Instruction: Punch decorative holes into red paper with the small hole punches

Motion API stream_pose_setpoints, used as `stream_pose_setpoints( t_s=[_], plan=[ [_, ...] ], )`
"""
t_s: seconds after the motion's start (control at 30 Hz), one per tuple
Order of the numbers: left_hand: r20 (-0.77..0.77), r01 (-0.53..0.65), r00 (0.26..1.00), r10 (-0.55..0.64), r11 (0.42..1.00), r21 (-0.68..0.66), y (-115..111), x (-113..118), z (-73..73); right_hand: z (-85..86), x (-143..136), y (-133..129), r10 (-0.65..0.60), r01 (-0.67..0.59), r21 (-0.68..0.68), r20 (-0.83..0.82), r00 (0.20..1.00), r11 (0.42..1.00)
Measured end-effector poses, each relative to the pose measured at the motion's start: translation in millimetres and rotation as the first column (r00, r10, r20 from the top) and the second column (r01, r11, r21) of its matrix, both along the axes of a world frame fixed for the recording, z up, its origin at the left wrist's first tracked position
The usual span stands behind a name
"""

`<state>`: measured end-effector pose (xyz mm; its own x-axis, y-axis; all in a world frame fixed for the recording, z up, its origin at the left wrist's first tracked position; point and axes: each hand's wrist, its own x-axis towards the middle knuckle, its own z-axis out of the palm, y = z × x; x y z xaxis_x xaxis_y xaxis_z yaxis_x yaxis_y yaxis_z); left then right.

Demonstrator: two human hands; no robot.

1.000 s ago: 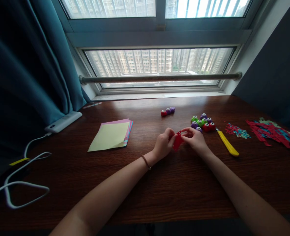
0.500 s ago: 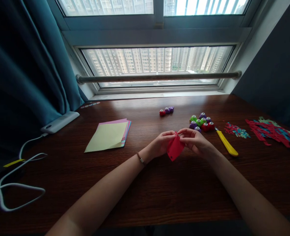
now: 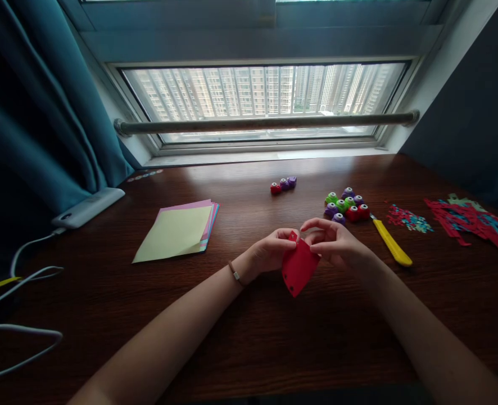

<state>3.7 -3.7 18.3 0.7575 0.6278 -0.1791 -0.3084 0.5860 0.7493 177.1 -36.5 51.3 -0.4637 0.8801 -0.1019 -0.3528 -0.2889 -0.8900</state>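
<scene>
A piece of red paper (image 3: 299, 267) hangs over the table with its corner pointing down. Small dark holes show along its lower left edge and near its top. My left hand (image 3: 273, 250), with a band at the wrist, pinches the paper's upper left edge between thumb and fingers. On the other side my right hand (image 3: 333, 242) has its thumb and fingers closed at the upper right edge; its index finger reaches over the top. Just beyond the right hand stand several small red, green and purple craft punches (image 3: 340, 206) with white, dark-centred tops.
A yellow-handled craft knife (image 3: 392, 243) lies right of the punches, near paper confetti (image 3: 409, 219) and cut paper strips (image 3: 470, 219). Three more punches (image 3: 283, 184) stand farther back. Left are a paper stack (image 3: 175, 230), a white power strip (image 3: 89, 208) and a cable (image 3: 25, 329).
The red paper is spread wider and shows more of its face and holes. My right index finger has lifted off its top. The view has tilted down slightly.
</scene>
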Motion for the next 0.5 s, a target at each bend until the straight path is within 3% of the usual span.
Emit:
stream_pose_setpoints(
  t_s=[0.5],
  plan=[
    [0.005,-0.022,1.000,0.022,0.999,0.048,-0.1,0.4,1.0,-12.7,-5.5,-0.5,-0.054,0.054,-0.003,-0.105,0.993,0.999]
  ],
)
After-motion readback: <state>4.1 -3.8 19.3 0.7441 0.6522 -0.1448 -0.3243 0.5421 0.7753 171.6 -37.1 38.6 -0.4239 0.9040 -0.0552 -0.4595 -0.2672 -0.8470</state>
